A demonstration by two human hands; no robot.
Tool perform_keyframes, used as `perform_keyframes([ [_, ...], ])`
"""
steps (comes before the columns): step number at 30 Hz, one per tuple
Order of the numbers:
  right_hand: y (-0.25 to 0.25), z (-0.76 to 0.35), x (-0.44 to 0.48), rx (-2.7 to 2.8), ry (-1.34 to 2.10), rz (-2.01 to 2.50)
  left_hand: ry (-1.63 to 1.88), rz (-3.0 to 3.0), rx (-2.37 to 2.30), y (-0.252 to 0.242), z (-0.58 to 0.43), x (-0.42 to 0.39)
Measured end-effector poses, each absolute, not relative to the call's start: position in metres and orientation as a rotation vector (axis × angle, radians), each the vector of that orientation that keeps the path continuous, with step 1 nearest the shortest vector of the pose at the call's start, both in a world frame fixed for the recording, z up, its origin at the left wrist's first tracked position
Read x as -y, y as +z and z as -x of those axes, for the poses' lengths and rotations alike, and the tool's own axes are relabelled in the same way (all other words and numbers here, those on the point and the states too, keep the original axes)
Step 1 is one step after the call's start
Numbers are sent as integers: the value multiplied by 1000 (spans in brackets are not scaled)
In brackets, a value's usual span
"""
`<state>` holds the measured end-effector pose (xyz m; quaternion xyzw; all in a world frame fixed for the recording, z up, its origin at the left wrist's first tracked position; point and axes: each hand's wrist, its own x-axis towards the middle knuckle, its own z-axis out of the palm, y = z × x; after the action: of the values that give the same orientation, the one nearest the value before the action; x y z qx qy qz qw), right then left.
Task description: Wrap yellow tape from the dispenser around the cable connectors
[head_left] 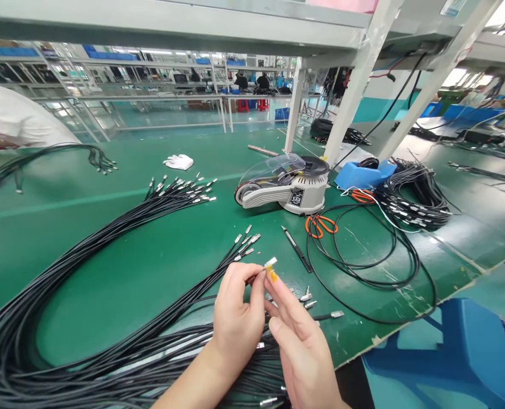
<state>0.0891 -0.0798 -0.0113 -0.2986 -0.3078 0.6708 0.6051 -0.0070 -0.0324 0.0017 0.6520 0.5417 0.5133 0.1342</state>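
In the head view, my left hand (239,307) is closed in a pinch around the end of a black cable, just behind its silver metal connector (271,262). My right hand (301,341) meets it from the right, index finger stretched along the connector. A small piece of yellow tape (272,274) lies at that fingertip, against the cable end. The right thumb stands a little apart from the index finger. Most of the held cable is hidden by my hands. Below them runs a thick bundle of black cables (150,346) with metal ends.
Beyond my hands stands a tape dispenser (305,190). A utility knife (297,249) and orange-handled scissors (320,225) lie right of centre, beside looped black cable. Further off are a white glove (178,162), a blue holder (363,175) and coiled cables (422,193). A person's white sleeve (17,116) shows at left.
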Motion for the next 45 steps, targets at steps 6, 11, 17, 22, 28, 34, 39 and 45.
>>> perform_keyframes([
  [6, -13, -88, 80, 737, 1547, 720, 1576, -2101, -1507, 4, 8, 31],
  [11, -14, -89, 80, 759, 1550, 747, 1563, -2145, -1504, 4, 9, 31],
  [17, -13, -88, 80, 790, 1540, 707, 1556, -2136, -1532, 4, 10, 33],
  [22, -13, -89, 78, 798, 1528, 699, 1532, -2156, -1543, 3, 11, 33],
  [28, -14, -89, 78, 804, 1527, 672, 1571, -2146, -1528, 5, 10, 31],
  [34, -15, -89, 80, 802, 1519, 658, 1579, -2135, -1531, 4, 10, 30],
  [39, -15, -89, 79, 797, 1536, 674, 1597, -2178, -1513, 6, 11, 30],
  [45, -11, -88, 78, 798, 1536, 665, 1581, -2185, -1511, 5, 11, 31],
])
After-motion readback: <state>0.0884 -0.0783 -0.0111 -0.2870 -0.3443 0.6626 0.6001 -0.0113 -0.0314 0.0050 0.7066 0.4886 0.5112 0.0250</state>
